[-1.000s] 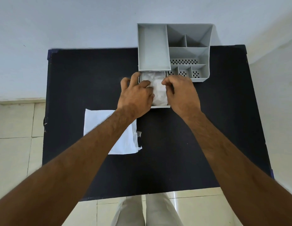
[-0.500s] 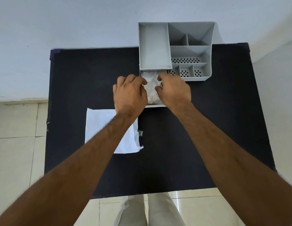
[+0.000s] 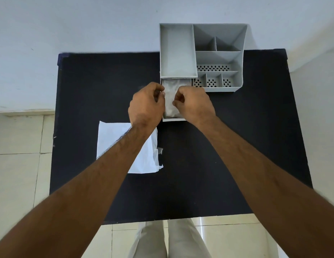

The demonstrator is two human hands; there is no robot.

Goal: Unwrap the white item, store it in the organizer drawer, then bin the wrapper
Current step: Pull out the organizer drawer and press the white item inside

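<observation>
The white item [image 3: 171, 98], crumpled and soft-looking, lies inside the pulled-out drawer [image 3: 173, 119] at the lower left of the grey organizer [image 3: 242, 53]. My left hand [image 3: 145, 107] hovers over the drawer's left edge with its fingers curled in. My right hand [image 3: 195, 105] covers the drawer's right side, also curled into a loose fist. Nothing shows between the fingers of either hand. The flat white wrapper [image 3: 114, 142] rests on the black table [image 3: 218, 164], partly under my left forearm.
The organizer stands at the table's far edge against a pale wall, with several open compartments, some perforated. A small clear scrap [image 3: 159, 150] lies by the wrapper's right edge. Tiled floor surrounds the table; my legs show below its near edge.
Both hands pulled back from pressing on the white item in the drawer and curled their fingers shut. The item stays in the drawer; the wrapper has not moved.
</observation>
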